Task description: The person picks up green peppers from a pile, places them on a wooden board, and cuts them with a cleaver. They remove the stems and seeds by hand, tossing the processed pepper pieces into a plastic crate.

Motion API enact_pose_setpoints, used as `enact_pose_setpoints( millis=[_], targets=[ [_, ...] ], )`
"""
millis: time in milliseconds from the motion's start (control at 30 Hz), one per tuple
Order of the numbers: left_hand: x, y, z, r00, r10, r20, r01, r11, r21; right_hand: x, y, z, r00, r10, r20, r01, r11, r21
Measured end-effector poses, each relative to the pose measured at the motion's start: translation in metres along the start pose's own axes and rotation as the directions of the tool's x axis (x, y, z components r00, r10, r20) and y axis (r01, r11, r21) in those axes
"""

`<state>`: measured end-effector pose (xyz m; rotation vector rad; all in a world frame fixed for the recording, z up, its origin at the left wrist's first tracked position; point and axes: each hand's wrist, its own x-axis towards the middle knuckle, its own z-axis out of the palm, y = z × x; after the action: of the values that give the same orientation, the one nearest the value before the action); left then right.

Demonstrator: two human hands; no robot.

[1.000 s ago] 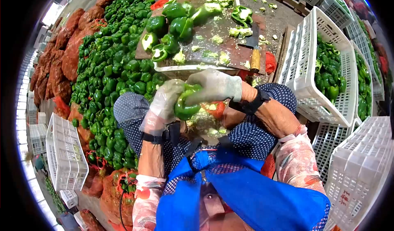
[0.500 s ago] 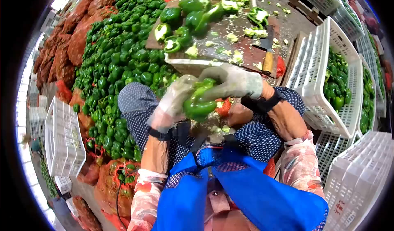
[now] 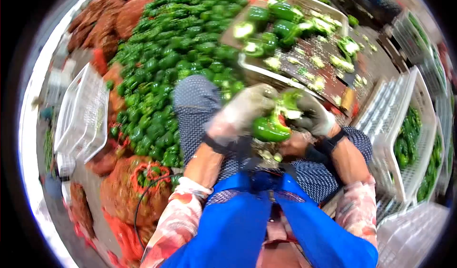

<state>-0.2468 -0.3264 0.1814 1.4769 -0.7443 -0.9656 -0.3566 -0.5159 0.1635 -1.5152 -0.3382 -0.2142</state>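
Observation:
A green bell pepper point(image 3: 271, 129) is held above my lap, torn open with pale flesh and a bit of red showing inside. My gloved left hand point(image 3: 251, 107) is closed on its upper left side. My right hand point(image 3: 315, 114), also gloved, grips the pale, ragged part at the pepper's right; motion blur and the pepper hide some of its fingertips. Just beyond my hands, a brown cutting board point(image 3: 304, 80) lies across a white crate, bearing cut peppers point(image 3: 285, 30) and pale scraps. A knife with a wooden handle point(image 3: 348, 99) rests at the board's right edge.
A large heap of green peppers point(image 3: 166, 54) spreads to the left, with red mesh sacks point(image 3: 104, 25) behind it. A white crate point(image 3: 83, 113) stands at far left. On the right are white crates point(image 3: 423, 96) holding peppers. A filled mesh sack point(image 3: 135, 196) sits at lower left.
The view has swung, so the surroundings shift right and down. The pepper, whole-looking before, now shows its torn pale inside, and my right hand has moved toward its right side.

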Motion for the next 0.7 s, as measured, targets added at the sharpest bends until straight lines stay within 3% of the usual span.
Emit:
enact_pose_setpoints(
  millis=[67,133,167,200,233,267,333,400,433,467,533,600,633,667,700],
  targets=[
    [-0.005,-0.002,-0.003,0.999,0.045,-0.019,-0.042,0.988,0.152,-0.003,-0.003,-0.003,1.000,-0.001,-0.019,0.004,0.993,0.121],
    [0.011,-0.033,-0.024,0.977,0.183,-0.108,-0.184,0.983,0.001,0.001,-0.018,-0.005,0.962,0.272,-0.027,-0.254,0.925,0.284],
    [0.010,-0.038,-0.020,0.974,-0.027,-0.226,-0.093,0.858,-0.504,0.006,-0.024,-0.016,0.932,0.355,-0.070,-0.338,0.924,0.176],
    [0.008,-0.040,-0.026,0.965,0.102,-0.242,-0.175,0.938,-0.299,0.014,-0.021,-0.034,0.904,0.393,-0.168,-0.417,0.898,-0.140],
    [0.006,-0.041,-0.032,0.939,0.230,-0.255,-0.258,0.963,-0.081,0.021,-0.018,-0.051,0.865,0.427,-0.263,-0.502,0.755,-0.422],
    [0.004,-0.031,-0.034,0.947,0.187,-0.260,-0.240,0.952,-0.191,0.021,-0.013,-0.055,0.909,0.193,-0.369,-0.414,0.321,-0.852],
    [-0.002,-0.012,-0.038,0.958,0.099,-0.268,-0.206,0.891,-0.404,0.019,-0.020,-0.042,0.879,0.312,-0.360,-0.470,0.690,-0.550],
    [0.006,-0.017,-0.044,0.944,0.156,-0.292,-0.243,0.927,-0.287,0.025,-0.043,0.004,0.884,0.417,-0.213,-0.468,0.811,-0.352],
    [0.005,-0.007,-0.036,0.966,0.039,-0.256,-0.189,0.785,-0.591,0.029,-0.051,0.026,0.888,0.438,-0.139,-0.460,0.842,-0.282],
    [0.004,0.001,-0.028,0.963,0.016,-0.269,-0.180,0.781,-0.598,0.033,-0.054,0.041,0.906,0.416,-0.076,-0.418,0.856,-0.305],
    [0.001,0.004,-0.019,0.930,0.028,-0.366,-0.236,0.809,-0.538,0.036,-0.045,0.059,0.928,0.344,-0.143,-0.354,0.696,-0.624],
    [-0.006,-0.004,-0.030,0.933,0.159,-0.322,-0.340,0.682,-0.648,0.031,-0.050,0.072,0.942,0.298,-0.157,-0.337,0.839,-0.428],
    [-0.008,-0.009,-0.039,0.937,0.221,-0.271,-0.349,0.570,-0.743,0.034,-0.091,0.095,0.810,0.520,-0.272,-0.545,0.838,-0.022],
    [-0.012,-0.009,-0.046,0.930,0.289,-0.226,-0.341,0.454,-0.823,0.029,-0.094,0.092,0.838,0.477,-0.266,-0.446,0.879,0.172],
    [-0.016,-0.008,-0.047,0.927,0.262,-0.268,-0.365,0.470,-0.803,0.024,-0.101,0.082,0.894,0.393,-0.216,-0.311,0.891,0.331]
  ],
)
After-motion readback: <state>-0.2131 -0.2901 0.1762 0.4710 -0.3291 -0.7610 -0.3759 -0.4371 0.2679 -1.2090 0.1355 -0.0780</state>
